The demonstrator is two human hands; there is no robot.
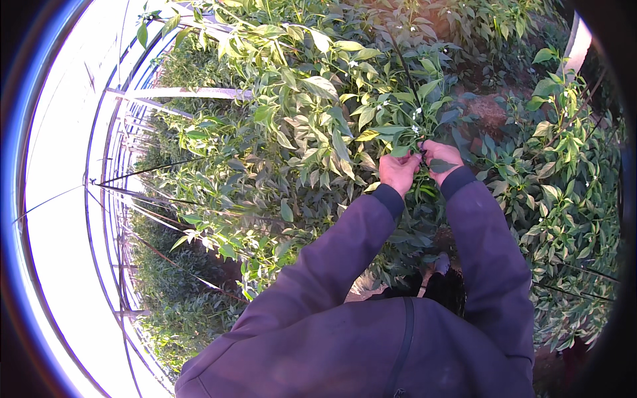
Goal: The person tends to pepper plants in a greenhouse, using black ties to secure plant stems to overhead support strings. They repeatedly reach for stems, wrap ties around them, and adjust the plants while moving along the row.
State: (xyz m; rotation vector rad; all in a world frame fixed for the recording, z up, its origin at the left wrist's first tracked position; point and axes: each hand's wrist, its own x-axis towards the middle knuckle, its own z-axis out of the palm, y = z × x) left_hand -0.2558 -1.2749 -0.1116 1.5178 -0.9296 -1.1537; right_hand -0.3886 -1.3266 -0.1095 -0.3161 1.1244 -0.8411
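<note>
I'm working both hands into a leafy plant [371, 113].
My left hand [399, 171] and right hand [440, 156] are pinching a stem [422, 151] between their fingertips.

A greenhouse is shown: rows of leafy green plants [298, 119] are grown in bare soil [488, 109] under an arched metal frame [106, 199].

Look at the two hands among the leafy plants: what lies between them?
In the head view, a thin dark stem and green leaves lie between the left hand and the right hand; both hands touch this foliage.
</note>
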